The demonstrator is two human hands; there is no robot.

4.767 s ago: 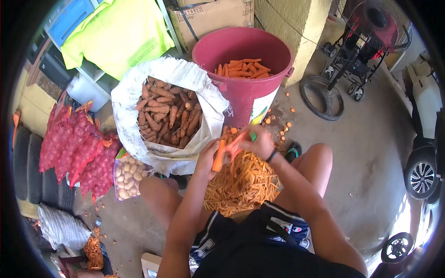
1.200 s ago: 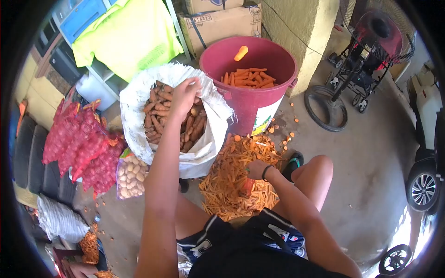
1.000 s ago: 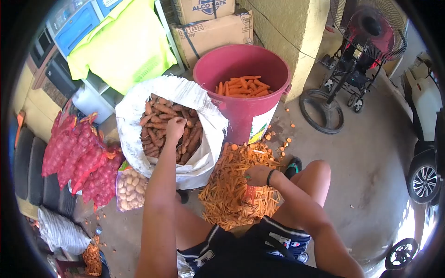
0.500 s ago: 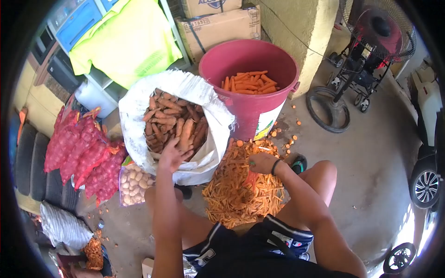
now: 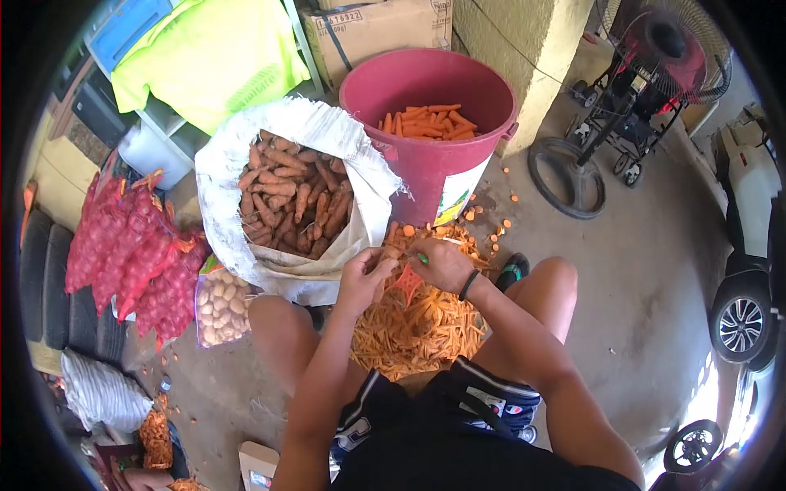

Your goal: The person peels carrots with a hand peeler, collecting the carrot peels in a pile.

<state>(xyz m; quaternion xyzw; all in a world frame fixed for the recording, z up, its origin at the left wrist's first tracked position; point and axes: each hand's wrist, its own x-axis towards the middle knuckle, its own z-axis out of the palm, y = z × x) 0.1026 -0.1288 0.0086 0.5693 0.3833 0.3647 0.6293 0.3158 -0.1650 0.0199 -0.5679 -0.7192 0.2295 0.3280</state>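
the left hand (image 5: 364, 280) has its fingers curled snugly round a carrot (image 5: 392, 254), and the right hand (image 5: 446, 263) has its fingers closed on a red peeler (image 5: 407, 282) beside it. the carrot is between the hands, above a heap of peelings (image 5: 426, 331). it should feel firm and fairly light, perhaps slick where bare, and could snap if bent; the thick end looks the safest hold. the heap lies on a hard grey floor (image 5: 647, 286), near a white sack (image 5: 217, 192) and a dark red bin (image 5: 417, 184). a fan (image 5: 667, 41) stands past the pillar (image 5: 536, 69).
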